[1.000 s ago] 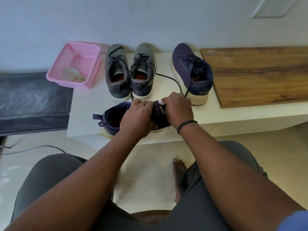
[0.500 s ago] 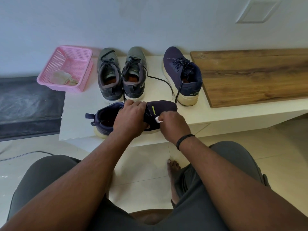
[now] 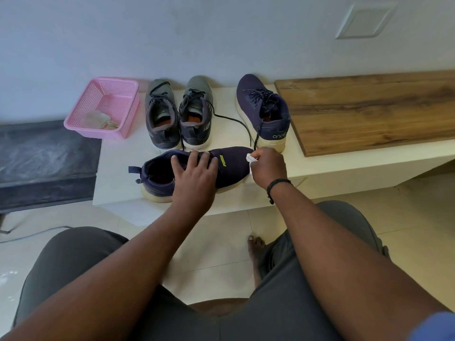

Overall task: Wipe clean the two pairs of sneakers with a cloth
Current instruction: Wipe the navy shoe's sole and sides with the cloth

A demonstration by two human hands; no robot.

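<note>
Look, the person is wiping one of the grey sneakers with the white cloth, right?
Not quite. The head view shows the white cloth in the right hand at the toe of the navy sneaker, which the left hand steadies. The grey sneakers stand untouched behind.

Your right hand [image 3: 268, 166], pinching the white cloth [image 3: 250, 159], has slid from the navy sneaker's [image 3: 231, 168] laces to its toe; your left hand's [image 3: 194, 175] fingers have flattened.

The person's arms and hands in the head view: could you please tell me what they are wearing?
Both forearms are bare, with no gloves on the left hand or right hand. A thin black band circles the right wrist. A blue sleeve edge shows at the right upper arm.
</note>
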